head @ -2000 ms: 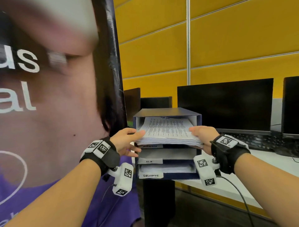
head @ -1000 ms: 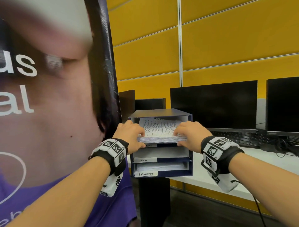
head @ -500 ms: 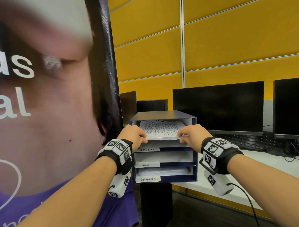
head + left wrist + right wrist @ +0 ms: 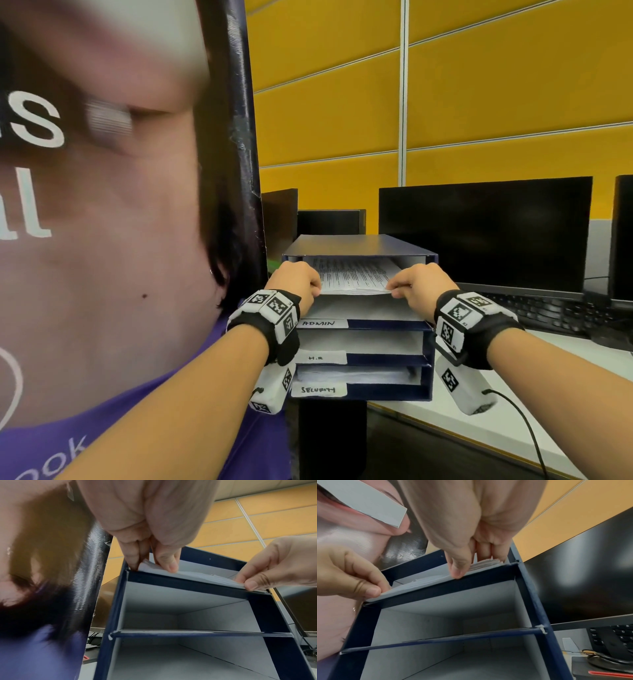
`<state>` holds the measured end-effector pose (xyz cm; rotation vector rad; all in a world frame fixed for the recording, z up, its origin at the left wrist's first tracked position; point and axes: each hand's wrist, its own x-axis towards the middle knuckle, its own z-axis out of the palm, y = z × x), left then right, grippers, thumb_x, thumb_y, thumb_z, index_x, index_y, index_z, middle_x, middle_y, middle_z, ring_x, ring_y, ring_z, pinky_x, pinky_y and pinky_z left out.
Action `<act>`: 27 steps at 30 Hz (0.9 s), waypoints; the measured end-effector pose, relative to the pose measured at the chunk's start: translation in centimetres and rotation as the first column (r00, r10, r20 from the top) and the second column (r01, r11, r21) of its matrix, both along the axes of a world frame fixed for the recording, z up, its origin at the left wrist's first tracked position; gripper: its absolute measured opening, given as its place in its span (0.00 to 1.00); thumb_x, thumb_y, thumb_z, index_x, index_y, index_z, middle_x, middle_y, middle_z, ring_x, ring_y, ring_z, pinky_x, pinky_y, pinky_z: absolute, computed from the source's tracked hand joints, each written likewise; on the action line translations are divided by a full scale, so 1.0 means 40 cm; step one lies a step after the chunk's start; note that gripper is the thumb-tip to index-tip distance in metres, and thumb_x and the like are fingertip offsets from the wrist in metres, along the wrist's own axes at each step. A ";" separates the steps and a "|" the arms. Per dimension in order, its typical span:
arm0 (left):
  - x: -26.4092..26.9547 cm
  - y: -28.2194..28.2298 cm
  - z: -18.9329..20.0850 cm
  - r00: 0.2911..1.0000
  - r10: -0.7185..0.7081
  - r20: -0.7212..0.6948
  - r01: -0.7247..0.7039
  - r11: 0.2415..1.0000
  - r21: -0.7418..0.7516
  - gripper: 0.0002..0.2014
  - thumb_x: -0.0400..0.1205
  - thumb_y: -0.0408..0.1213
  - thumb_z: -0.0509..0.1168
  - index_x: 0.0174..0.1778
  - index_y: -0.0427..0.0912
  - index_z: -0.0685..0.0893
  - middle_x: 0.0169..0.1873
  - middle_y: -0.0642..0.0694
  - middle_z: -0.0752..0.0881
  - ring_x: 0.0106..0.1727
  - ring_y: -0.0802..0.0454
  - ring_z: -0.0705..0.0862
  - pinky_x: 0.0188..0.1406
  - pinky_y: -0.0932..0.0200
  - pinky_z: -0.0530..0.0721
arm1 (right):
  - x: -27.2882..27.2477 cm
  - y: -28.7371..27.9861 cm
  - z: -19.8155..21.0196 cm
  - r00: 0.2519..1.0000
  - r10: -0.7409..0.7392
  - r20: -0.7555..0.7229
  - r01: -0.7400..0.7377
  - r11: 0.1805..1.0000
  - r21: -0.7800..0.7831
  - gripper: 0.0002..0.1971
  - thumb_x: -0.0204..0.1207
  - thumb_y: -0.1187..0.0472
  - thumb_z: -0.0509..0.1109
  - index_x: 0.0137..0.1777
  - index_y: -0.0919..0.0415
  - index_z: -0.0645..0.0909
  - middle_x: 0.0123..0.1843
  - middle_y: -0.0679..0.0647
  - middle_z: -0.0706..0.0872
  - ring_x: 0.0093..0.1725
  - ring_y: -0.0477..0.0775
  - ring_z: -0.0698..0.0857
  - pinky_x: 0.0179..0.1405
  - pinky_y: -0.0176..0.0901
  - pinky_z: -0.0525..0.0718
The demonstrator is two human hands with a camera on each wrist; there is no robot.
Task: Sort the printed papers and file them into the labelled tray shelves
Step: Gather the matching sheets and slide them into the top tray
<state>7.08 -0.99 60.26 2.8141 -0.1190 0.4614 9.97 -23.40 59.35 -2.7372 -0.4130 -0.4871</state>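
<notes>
A thin stack of white printed papers [image 4: 354, 275] lies in the top shelf of a dark blue three-tier cardboard tray [image 4: 359, 248], above the handwritten ADMIN label [image 4: 320, 323]. The left hand [image 4: 296, 282] pinches the stack's front left corner and the right hand [image 4: 423, 286] its front right corner. A large printed banner [image 4: 120, 205] stands just left of the tray, and a black monitor [image 4: 484, 236] sits behind on the white desk [image 4: 561, 363].

Printed papers [image 4: 352, 275] lie flat in blue tray shelves' [image 4: 359, 395] top slot (labelled ADMIN).

Head view bright, even indoor light, no hard shadows. Printed banner [image 4: 102, 205] at 9 o'clock very blurred, out of focus. Wall panel lines bow w/ wide-angle distortion toward 12 and 3. Soft glare patch on monitor [image 4: 583, 574] in right wrist view. Both wrist views dimmer, palms at 12 o'clock blurred, edges stretched.
</notes>
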 end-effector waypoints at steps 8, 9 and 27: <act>0.034 -0.016 0.000 0.997 0.072 -0.002 -0.072 0.996 0.054 0.15 0.74 0.22 0.60 0.49 0.39 0.87 0.52 0.39 0.86 0.55 0.41 0.84 0.60 0.50 0.83 | 0.037 0.012 -0.004 1.000 -0.015 -0.015 0.016 1.000 0.023 0.15 0.80 0.68 0.65 0.63 0.54 0.84 0.66 0.52 0.83 0.66 0.52 0.80 0.69 0.43 0.75; 0.039 -0.019 0.003 0.997 0.079 -0.025 -0.077 0.996 0.054 0.16 0.75 0.22 0.59 0.52 0.37 0.87 0.54 0.38 0.86 0.56 0.40 0.84 0.61 0.49 0.82 | 0.037 0.010 -0.004 1.000 -0.009 -0.016 0.009 1.000 0.017 0.15 0.80 0.67 0.64 0.64 0.55 0.84 0.67 0.52 0.83 0.67 0.53 0.80 0.70 0.43 0.74; 0.026 -0.004 0.007 0.987 0.097 0.128 -0.103 0.994 0.041 0.20 0.76 0.22 0.62 0.61 0.42 0.84 0.61 0.40 0.83 0.62 0.41 0.81 0.64 0.51 0.81 | 0.000 -0.005 -0.015 1.000 0.017 0.027 -0.015 0.998 -0.061 0.22 0.81 0.58 0.63 0.75 0.52 0.73 0.72 0.55 0.78 0.70 0.58 0.78 0.69 0.47 0.76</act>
